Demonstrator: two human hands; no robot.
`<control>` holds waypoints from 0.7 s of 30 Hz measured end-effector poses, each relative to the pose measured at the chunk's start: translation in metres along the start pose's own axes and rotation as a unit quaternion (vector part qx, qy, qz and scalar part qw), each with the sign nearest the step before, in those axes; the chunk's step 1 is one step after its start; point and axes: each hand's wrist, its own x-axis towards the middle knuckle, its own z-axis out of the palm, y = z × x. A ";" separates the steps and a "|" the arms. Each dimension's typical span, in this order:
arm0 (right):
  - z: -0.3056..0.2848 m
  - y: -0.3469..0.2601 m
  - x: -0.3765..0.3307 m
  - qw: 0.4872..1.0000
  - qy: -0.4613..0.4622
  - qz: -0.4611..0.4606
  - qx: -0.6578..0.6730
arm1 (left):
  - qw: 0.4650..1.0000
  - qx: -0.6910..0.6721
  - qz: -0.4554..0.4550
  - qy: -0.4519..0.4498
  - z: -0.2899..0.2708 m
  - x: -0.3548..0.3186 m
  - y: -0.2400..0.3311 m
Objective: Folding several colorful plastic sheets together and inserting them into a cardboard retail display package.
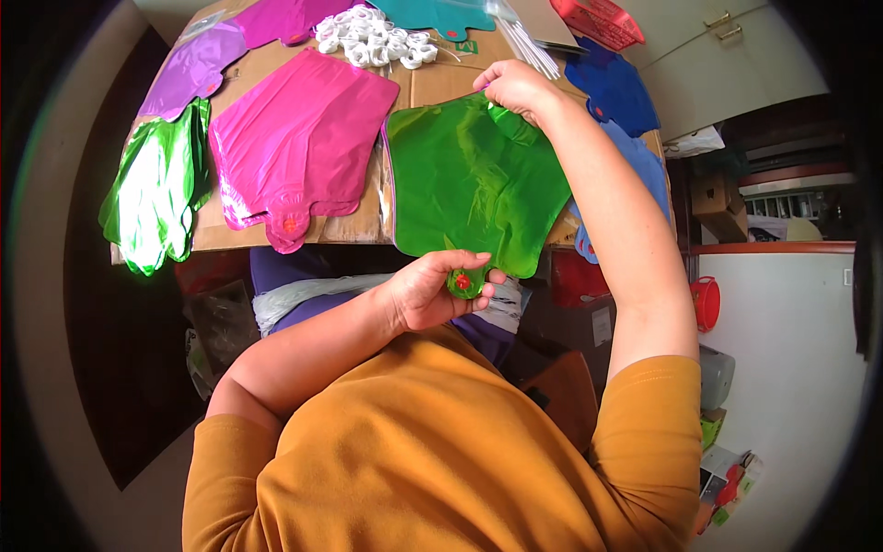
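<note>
green foil sheet (464,175) held: left grip (428,290) closed on its tab (463,281), right grip (520,89) seemingly pinching the top.

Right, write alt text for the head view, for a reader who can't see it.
A person's left hand holds the near tab of a shiny green foil sheet, while the right hand grips its far edge. A pink foil sheet lies to its left on cardboard, with white loops farther back.
</note>
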 end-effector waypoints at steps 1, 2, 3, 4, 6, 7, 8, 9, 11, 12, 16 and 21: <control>0.000 0.000 0.000 1.000 0.000 -0.003 0.003 | 1.000 0.001 0.001 0.000 0.000 0.001 0.000; 0.001 -0.001 0.000 1.000 0.000 0.005 0.007 | 1.000 0.002 -0.001 0.025 0.001 0.002 -0.001; 0.002 -0.002 0.000 1.000 0.001 0.003 0.002 | 0.999 0.003 -0.003 0.047 0.002 0.005 -0.004; 0.003 -0.003 0.000 1.000 0.002 0.001 -0.002 | 0.998 0.003 -0.005 0.070 0.003 0.007 -0.007; 0.003 -0.004 0.000 1.000 0.010 -0.006 -0.011 | 0.997 0.005 0.001 0.074 0.005 0.009 -0.011; 0.003 -0.005 0.000 1.000 0.016 -0.010 -0.016 | 0.997 0.006 0.003 0.076 0.006 0.010 -0.012; 0.002 -0.005 0.000 0.999 0.022 -0.015 -0.021 | 0.997 0.000 0.002 0.076 0.007 0.009 -0.011; 0.001 -0.005 0.001 1.000 0.024 -0.010 -0.015 | 0.998 0.009 0.008 0.066 0.007 0.008 -0.011; 0.000 -0.005 0.004 1.000 0.028 0.000 -0.003 | 0.998 0.026 0.021 0.047 0.006 0.006 -0.010; 0.001 -0.005 0.003 0.999 0.039 -0.011 -0.012 | 0.997 0.035 0.018 0.059 0.008 0.005 -0.009; 0.011 -0.001 0.014 0.996 0.065 0.024 -0.061 | 0.996 0.055 0.007 0.071 0.004 0.008 -0.011; 0.010 -0.003 0.023 0.986 0.066 0.080 -0.127 | 0.993 0.059 0.017 0.102 0.006 0.012 -0.016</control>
